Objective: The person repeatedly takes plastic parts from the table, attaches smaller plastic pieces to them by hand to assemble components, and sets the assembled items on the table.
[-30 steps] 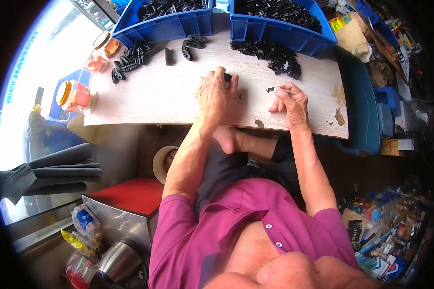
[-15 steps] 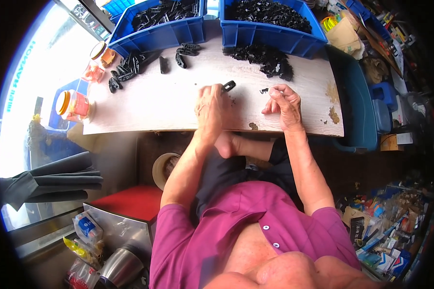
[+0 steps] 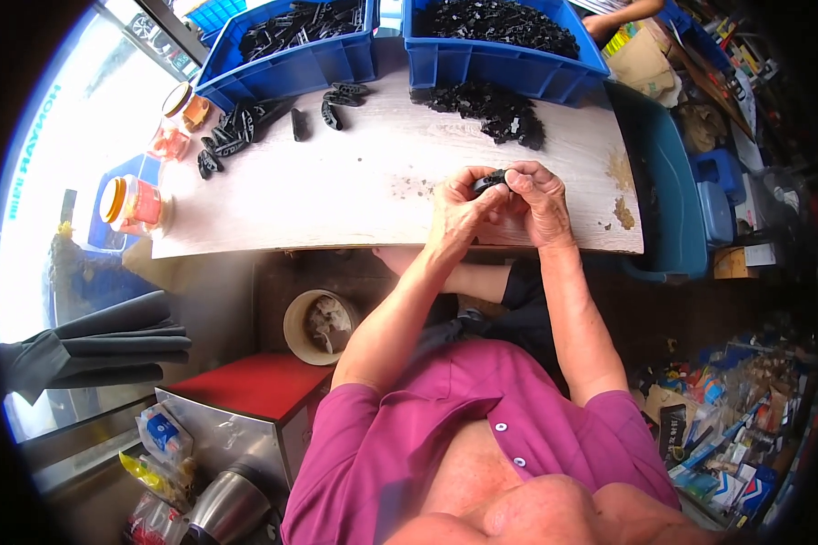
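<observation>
Over the right half of the table (image 3: 318, 204), my two hands meet. My left hand (image 3: 454, 213) is closed round an elongated black plastic part (image 3: 489, 183), which it holds just above the table top. The thumb and fingers of my right hand (image 3: 546, 211) pinch together at the right end of that part. A small black plastic piece is at those fingertips, mostly hidden by them. Further off lies a heap of small black plastic pieces (image 3: 495, 113). Several more elongated black parts (image 3: 232, 132) lie at the far left of the table.
Two blue bins, one of long black parts (image 3: 286, 73) and one of small pieces (image 3: 509, 71), stand at the back. Lidded jars (image 3: 136, 204) line the left edge. A teal tub (image 3: 682, 218) stands right. Another person's arm (image 3: 629, 13) shows at the upper right.
My left hand has moved right with the black part, bringing it to my right hand's fingertips. Another person's arm has come into view at the upper right.
</observation>
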A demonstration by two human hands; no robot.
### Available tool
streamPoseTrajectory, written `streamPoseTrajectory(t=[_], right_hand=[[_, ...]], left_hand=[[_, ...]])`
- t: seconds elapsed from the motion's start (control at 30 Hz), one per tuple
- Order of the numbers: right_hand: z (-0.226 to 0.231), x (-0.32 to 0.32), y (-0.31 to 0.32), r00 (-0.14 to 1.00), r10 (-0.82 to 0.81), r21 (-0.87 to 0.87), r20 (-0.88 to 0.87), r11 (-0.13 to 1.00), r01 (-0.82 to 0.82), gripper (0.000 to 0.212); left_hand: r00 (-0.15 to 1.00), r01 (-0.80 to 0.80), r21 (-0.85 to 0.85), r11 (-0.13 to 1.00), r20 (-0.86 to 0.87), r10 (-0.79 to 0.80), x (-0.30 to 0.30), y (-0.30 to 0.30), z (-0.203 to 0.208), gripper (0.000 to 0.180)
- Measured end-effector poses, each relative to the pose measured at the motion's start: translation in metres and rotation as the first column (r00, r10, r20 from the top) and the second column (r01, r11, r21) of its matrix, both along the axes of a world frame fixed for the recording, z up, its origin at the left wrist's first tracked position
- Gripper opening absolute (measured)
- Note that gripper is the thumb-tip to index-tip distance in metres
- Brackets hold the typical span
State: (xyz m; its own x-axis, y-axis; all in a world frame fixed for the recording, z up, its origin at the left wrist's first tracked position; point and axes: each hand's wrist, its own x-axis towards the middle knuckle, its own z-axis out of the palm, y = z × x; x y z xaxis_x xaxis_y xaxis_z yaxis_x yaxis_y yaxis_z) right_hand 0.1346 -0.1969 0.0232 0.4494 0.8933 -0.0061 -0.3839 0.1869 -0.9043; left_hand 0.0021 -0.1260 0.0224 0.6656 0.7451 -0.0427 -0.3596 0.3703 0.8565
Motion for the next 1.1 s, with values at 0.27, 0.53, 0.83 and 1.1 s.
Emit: streamPoseTrajectory(t=[0.27,0.53,0.83,1.1], right_hand=[[-0.01,0.006,0.003,0.997,-0.051,-0.055,0.049,0.997,0.054,0.017],[0.007,0.003,0.008,0.979,0.001,-0.197,0.205,0.98,0.04,0.021],[0.003,-0.004,0.008,0.97,0.015,-0.197,0.243,0.98,0.035,0.027],[0.005,0.005,0.004,0.975,0.112,-0.264,0.19,0.963,-0.059,0.025]], left_hand=[[0.999,-0.027,-0.169,0.985,-0.039,0.02,0.001,0.002,0.009,0.016],[0.989,-0.138,-0.179,0.974,-0.074,0.126,0.004,0.0,0.003,0.013],[0.992,-0.119,-0.16,0.98,-0.057,0.111,0.001,-0.001,0.006,0.013],[0.994,-0.1,-0.126,0.987,-0.053,0.094,-0.002,-0.001,0.005,0.016]])
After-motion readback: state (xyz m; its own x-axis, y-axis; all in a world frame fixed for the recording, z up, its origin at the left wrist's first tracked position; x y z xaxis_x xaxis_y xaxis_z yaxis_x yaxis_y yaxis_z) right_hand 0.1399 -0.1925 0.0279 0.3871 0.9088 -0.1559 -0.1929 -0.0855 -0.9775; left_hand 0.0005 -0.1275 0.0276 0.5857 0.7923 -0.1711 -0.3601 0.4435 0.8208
